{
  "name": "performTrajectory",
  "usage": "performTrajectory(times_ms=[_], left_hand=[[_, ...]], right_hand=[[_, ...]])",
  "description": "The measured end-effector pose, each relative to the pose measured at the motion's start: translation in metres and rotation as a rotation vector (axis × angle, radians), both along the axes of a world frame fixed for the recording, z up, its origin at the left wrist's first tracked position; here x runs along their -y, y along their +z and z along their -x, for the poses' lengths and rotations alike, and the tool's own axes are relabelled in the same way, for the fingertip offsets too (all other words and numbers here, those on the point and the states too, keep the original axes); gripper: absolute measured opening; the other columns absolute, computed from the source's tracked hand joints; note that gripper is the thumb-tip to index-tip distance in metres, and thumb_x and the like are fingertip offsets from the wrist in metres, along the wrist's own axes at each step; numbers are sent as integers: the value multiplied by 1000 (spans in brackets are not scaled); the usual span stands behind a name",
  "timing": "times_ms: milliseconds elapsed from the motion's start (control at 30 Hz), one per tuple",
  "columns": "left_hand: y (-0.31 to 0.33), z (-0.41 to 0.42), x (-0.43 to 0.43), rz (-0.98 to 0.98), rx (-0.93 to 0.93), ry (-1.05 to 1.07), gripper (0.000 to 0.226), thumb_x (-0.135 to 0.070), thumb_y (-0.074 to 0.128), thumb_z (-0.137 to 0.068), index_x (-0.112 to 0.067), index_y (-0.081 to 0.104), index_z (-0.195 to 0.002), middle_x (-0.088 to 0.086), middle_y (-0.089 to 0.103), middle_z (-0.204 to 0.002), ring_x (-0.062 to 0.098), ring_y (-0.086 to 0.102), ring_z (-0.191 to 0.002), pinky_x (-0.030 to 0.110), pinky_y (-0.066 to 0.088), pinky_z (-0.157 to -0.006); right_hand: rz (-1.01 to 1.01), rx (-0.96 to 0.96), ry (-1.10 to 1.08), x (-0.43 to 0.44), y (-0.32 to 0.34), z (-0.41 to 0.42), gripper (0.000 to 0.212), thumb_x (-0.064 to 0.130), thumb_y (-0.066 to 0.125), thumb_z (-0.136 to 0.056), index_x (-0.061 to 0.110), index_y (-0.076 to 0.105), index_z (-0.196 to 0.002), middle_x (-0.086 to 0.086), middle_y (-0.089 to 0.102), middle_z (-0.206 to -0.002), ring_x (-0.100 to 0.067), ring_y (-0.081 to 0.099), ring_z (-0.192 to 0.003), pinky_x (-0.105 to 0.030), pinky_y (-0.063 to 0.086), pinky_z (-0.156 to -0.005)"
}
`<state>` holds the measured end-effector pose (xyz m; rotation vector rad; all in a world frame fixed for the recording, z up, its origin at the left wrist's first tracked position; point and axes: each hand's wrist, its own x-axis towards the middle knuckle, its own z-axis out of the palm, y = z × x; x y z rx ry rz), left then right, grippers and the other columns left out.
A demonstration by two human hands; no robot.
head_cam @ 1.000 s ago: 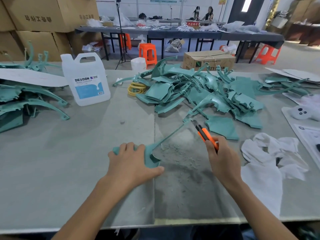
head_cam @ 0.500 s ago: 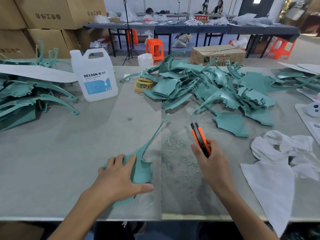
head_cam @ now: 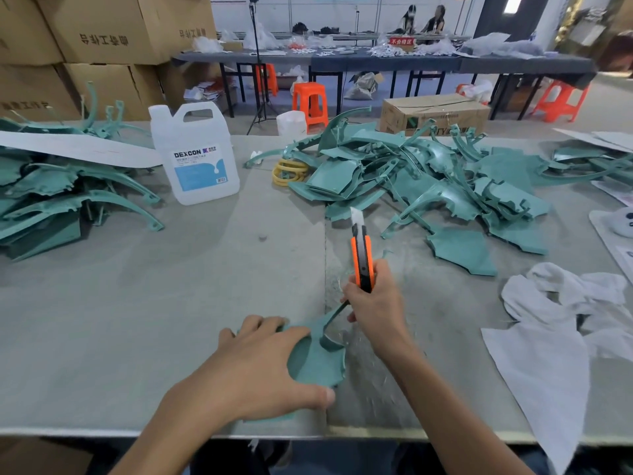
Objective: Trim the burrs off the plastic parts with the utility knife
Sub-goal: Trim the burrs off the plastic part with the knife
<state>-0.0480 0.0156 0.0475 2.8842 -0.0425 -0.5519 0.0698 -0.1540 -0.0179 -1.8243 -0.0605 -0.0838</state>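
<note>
Plainly, the left hand (head_cam: pixel 260 368) lay spread over the broad end of a teal moulded plastic part with a ragged edge (head_cam: pixel 318 361). Its fingers were fairly straight and its thumb ran along the near side, pressing the piece onto the grey counter (head_cam: pixel 137 303) close to the front edge. The part's thin stem ran diagonally from that broad end, away and to the right, straight toward the right hand (head_cam: pixel 376 310). Whether those fingers touched the stem's tip could not be told.

The right hand was clenched round an orange-and-black utility knife (head_cam: pixel 361 258), with the silver blade extended, pointing away from the person and clear of the plastic. The knife hand was the nearer one to the stem, so the blade would probably need tipping down onto that long edge and drawing along it away from the holding hand. A heap of similar teal parts (head_cam: pixel 428 180) lay well beyond.
</note>
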Motion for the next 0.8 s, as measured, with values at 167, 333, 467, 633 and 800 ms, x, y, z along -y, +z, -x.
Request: performTrajectory(times_ms=[167, 333, 467, 633, 800], left_hand=[[-1, 4, -29, 791, 208, 235, 83, -99, 40, -67, -52, 49, -135, -45, 47, -134, -21, 42, -126, 20, 36, -110], [-50, 5, -43, 1128, 489, 609, 34, 2, 59, -96, -26, 66, -114, 3, 71, -121, 10, 67, -103, 18, 52, -84], [-73, -2, -16, 1122, 299, 536, 37, -14, 81, -84, -31, 67, -114, -10, 73, -112, 6, 68, -102, 22, 53, -81], [-57, -27, 34, 1294, 413, 466, 37, 2, 82, -77, -24, 77, -103, -3, 77, -101, 16, 73, -95, 33, 59, -78], [-34, -30, 17, 1398, 544, 518, 40, -53, 72, -79, -21, 78, -102, 6, 78, -102, 26, 72, -103, 41, 55, -92]], right_hand=[[-58, 78, -120, 6, 4, -9, 24, 9, 57, -90, 22, 39, -84, -1, 41, -71, -13, 45, -55, -32, 50, -46], [-211, 15, -203, 16, 13, -16, 21, 3, 53, -88, 17, 37, -86, -5, 38, -74, -17, 42, -53, -23, 42, -42], [-328, -133, -204, -2, 17, -7, 21, 0, 55, -89, 16, 41, -89, -7, 39, -78, -20, 43, -67, -32, 44, -56], [-529, -345, -40, -39, 7, 30, 24, 15, 68, -80, 14, 51, -97, -14, 56, -84, -25, 55, -71, -40, 48, -63], [-441, -370, 122, -12, 10, 35, 21, 42, 67, -96, 28, 58, -108, -8, 71, -102, -21, 68, -59, -29, 53, -50]])
